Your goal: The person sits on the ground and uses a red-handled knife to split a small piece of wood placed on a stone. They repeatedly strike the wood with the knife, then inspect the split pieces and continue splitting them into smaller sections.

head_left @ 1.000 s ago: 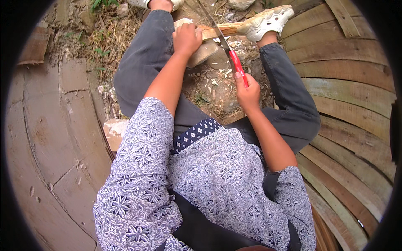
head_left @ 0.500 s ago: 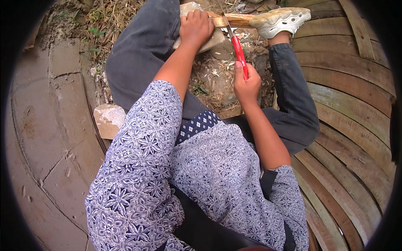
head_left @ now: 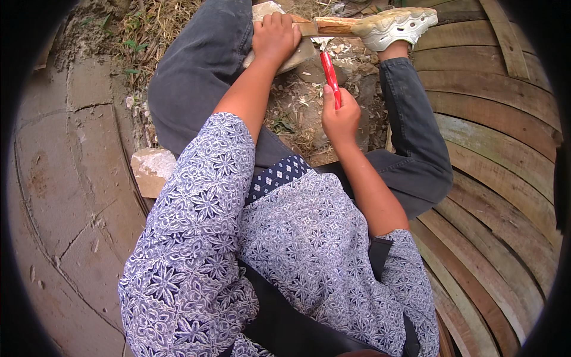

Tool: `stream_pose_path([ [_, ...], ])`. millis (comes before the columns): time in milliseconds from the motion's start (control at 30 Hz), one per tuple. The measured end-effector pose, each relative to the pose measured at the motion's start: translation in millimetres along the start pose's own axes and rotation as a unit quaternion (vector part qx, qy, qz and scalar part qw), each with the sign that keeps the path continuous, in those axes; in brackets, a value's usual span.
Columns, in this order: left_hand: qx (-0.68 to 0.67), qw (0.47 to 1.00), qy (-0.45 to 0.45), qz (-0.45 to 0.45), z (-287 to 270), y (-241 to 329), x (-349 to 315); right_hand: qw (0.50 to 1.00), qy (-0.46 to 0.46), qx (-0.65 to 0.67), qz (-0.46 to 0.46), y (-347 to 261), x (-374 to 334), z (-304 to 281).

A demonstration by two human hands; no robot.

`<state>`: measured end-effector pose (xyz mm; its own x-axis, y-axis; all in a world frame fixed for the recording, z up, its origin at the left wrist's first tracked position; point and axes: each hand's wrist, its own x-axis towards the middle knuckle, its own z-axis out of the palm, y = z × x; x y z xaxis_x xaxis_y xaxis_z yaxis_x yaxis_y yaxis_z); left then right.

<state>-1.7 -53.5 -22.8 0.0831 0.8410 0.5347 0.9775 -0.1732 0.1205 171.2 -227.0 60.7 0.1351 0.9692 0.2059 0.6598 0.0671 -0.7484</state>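
My left hand (head_left: 275,40) is closed over the near-left end of a wooden stick (head_left: 334,25), pressing it above a pale stone block (head_left: 297,58). A notch or dark line crosses the stick to the right of that hand. My right hand (head_left: 341,119) grips the red handle of a knife (head_left: 331,74), held upright below the stick. Little of its blade shows now; the earlier frame has it long and thin. A white shoe (head_left: 397,30) on my right foot rests at the stick's right end.
Pale wood chips (head_left: 351,53) lie scattered on the soil around the stone. Wooden planks (head_left: 488,125) run along the right side. Cracked paving (head_left: 77,196) spreads on the left, with a broken brick-like block (head_left: 153,172) at its edge. My bent legs (head_left: 196,77) frame the spot.
My right hand has moved slightly left with the knife, whose blade has left its place across the stick and is mostly out of sight. My left hand keeps its hold on the stick.
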Motion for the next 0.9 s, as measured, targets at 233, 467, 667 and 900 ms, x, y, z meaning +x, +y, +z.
stream_pose_path([
  [233,0.007,1.000,0.025,-0.002,2.3,2.9,-0.8,0.998,-0.021,0.028,0.049,-1.8,-0.6,0.8],
  [467,-0.061,0.994,-0.064,-0.063,-4.9,5.2,-0.2,0.997,-0.052,0.008,0.056,-6.8,2.0,-18.1],
  [667,-0.089,0.992,-0.067,-0.066,-8.0,4.4,-1.2,0.988,-0.095,0.010,0.122,-26.2,-70.2,-72.9],
  [900,-0.071,0.989,-0.082,-0.097,-5.5,2.5,0.5,0.981,-0.113,0.032,0.153,-33.9,-85.7,-91.5],
])
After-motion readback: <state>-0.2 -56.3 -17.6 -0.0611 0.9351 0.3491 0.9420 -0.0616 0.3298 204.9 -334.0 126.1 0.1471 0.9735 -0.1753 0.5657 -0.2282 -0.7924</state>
